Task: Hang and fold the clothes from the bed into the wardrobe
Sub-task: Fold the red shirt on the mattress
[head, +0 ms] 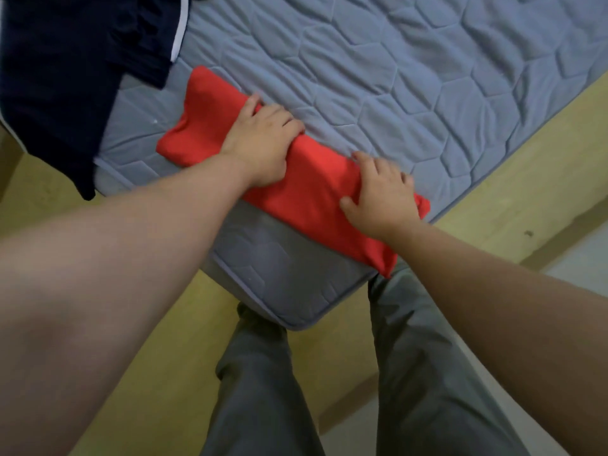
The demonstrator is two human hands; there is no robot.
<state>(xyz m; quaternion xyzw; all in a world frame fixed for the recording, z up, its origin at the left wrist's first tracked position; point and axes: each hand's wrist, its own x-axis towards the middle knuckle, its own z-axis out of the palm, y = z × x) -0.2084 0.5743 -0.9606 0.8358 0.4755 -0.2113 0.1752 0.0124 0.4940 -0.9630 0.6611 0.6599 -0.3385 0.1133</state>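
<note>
Folded red cloth garment (316,192) lies as a long strip across the near corner of the grey-blue quilted mattress (427,77), with one end poking past the edge. Left hand (260,143): fingers curled over the far fold, probably gripping it, but the tips are blurred. Right hand (381,195): fingers spread, pressing flat. Risks I see: the overhanging end drags the strip off the corner, or the layers slip apart on the next fold. Dark navy garment with white piping (65,77) lies top-left, unfolded.

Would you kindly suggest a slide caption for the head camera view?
Left hand grips and right hand presses a folded red garment on the mattress corner, dark navy clothes beside it.
</note>
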